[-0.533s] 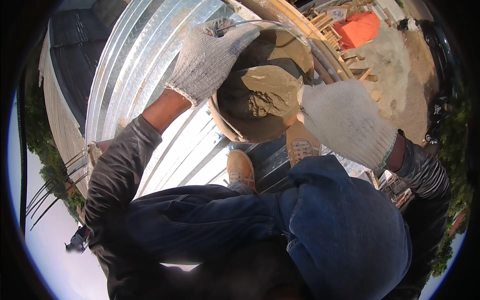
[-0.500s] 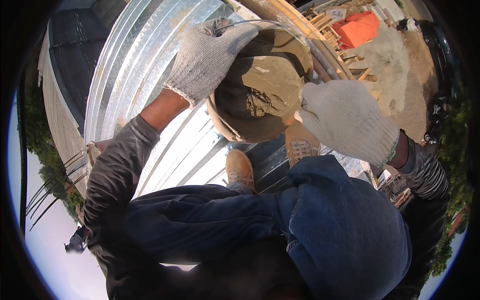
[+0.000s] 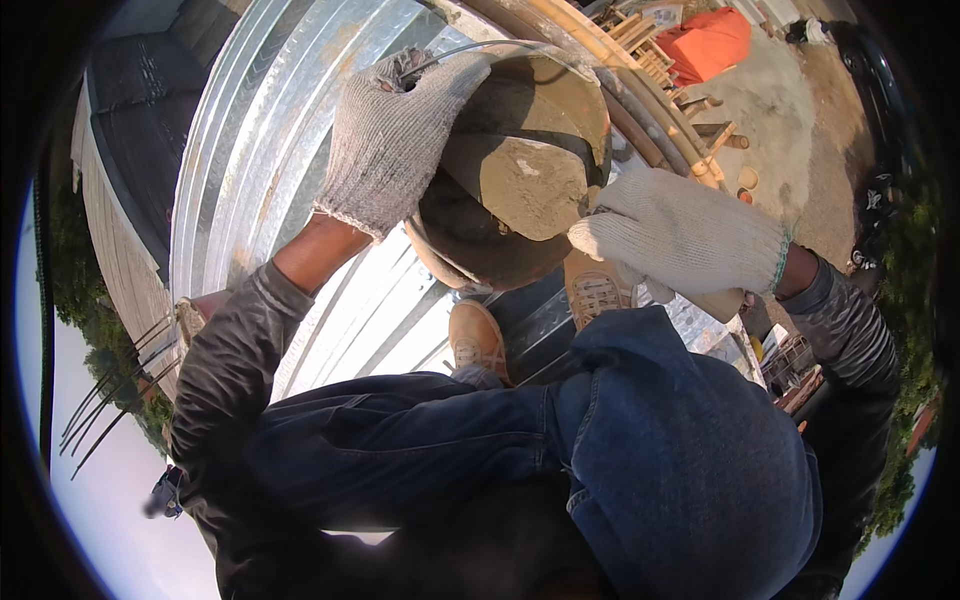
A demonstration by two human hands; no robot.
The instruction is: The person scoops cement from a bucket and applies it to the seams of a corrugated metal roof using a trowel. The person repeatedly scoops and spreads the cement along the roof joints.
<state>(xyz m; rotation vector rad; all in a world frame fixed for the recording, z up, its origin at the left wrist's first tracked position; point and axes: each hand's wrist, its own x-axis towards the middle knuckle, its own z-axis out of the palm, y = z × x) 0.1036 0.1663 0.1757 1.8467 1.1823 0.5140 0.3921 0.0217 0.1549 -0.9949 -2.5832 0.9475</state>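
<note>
A round bucket [image 3: 440,262], its inside coated with grey-brown mortar, is held above my shoes. My left hand [image 3: 395,140], in a grey knitted glove, is closed at the bucket's left rim, where the thin wire handle [image 3: 485,44] meets my fingers. My right hand [image 3: 685,225], in a paler knitted glove, is wrapped round a trowel, whose handle end [image 3: 718,303] shows below the palm. The trowel blade [image 3: 525,185] lies inside the bucket mouth, its upward face smeared with wet mortar. The bucket's bottom is partly hidden in shadow.
Ribbed shiny metal sheeting [image 3: 260,150] spreads under and left of the bucket. My tan shoes [image 3: 478,335] stand on it. Wooden poles [image 3: 640,100] run along its far right edge. Beyond and lower are an orange tarp [image 3: 705,45] and timber scraps. Bare rebar rods [image 3: 115,385] stick out at left.
My right hand has turned and shifted slightly down, showing the trowel handle's end. The blade has moved lower across the bucket mouth, over the lumpy mortar seen before. My left hand and bucket shifted slightly left.
</note>
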